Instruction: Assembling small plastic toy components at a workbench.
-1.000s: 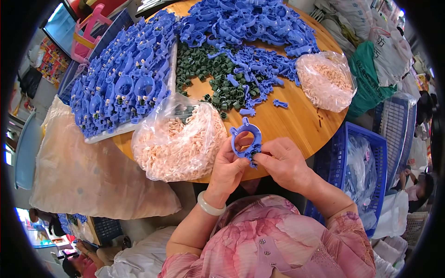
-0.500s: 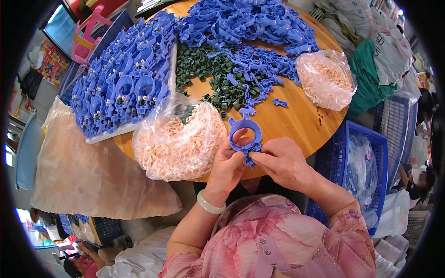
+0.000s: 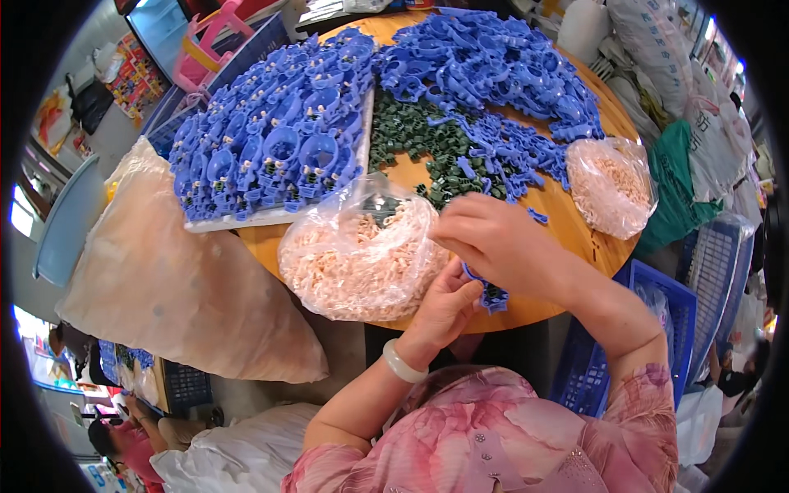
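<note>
My left hand (image 3: 448,306) is closed on a blue plastic ring-shaped part (image 3: 494,298) with a dark green piece at its lower end. Much of the ring is hidden behind my right hand (image 3: 493,242). That hand is raised above the part, fingers bent and pressed together, their tips at the right edge of a clear bag of small pale pink pieces (image 3: 353,271). Whatever is between those fingertips, if anything, does not show. Dark green clips (image 3: 411,135) and small blue connectors (image 3: 518,152) lie heaped beyond my hands.
Rows of assembled blue parts (image 3: 279,123) cover a white board at left. Loose blue rings (image 3: 493,57) pile at the back of the round wooden table (image 3: 575,275). Another bag of pale pieces (image 3: 610,189) sits at right. Blue crates (image 3: 682,296) and a large sack (image 3: 181,287) flank the table.
My right hand has left the ring part and moved up and left to the bag's edge. My left hand keeps hold of the part. The whole view has shifted a little.
</note>
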`<state>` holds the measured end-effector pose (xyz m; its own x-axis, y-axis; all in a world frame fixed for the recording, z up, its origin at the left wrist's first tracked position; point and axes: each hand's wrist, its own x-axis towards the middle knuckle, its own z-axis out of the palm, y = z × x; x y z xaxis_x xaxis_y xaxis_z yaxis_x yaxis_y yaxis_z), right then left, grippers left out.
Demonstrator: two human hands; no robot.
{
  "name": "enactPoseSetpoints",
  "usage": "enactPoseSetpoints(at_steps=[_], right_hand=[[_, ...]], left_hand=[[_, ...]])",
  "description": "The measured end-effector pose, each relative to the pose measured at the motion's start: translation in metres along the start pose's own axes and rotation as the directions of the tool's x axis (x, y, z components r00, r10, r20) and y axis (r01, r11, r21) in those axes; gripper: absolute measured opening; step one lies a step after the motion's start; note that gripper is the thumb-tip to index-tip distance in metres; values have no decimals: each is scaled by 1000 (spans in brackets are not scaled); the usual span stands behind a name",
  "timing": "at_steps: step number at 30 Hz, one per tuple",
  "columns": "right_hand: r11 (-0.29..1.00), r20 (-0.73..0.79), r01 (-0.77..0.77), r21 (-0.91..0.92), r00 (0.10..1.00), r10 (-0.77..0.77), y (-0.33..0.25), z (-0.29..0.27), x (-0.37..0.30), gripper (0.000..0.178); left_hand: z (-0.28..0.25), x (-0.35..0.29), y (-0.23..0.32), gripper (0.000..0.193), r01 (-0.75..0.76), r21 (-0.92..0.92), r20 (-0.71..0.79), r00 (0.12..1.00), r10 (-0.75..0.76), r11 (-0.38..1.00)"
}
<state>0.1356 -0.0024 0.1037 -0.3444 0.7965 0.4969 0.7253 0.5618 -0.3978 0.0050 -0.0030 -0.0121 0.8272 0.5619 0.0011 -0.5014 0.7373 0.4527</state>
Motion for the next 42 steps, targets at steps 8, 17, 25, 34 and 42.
enactPoseSetpoints(at_steps=[8, 17, 25, 34, 42], right_hand=[[940, 482, 198, -278, 875, -42, 36, 59, 80, 15], [970, 430, 198, -138, 895, -121, 59, 60, 76, 10], [608, 228, -515, 604, 843, 487, 25, -3, 7, 8], [739, -47, -428, 519, 850, 525, -6, -15, -77, 4], [811, -126, -463, 356, 837, 533, -23, 12, -89, 9]], left_hand=[[-5, 3, -3, 40, 20, 13, 32, 999, -21, 1000], [-1, 2, 1, 43, 24, 28, 72, 997, -26, 999], [0, 1, 3, 55, -19, 38, 72, 997, 16, 999], [-4, 1, -5, 59, -145, 90, 9, 989, 144, 985], [-2, -5, -9, 67, -226, 177, 5, 973, 229, 958]])
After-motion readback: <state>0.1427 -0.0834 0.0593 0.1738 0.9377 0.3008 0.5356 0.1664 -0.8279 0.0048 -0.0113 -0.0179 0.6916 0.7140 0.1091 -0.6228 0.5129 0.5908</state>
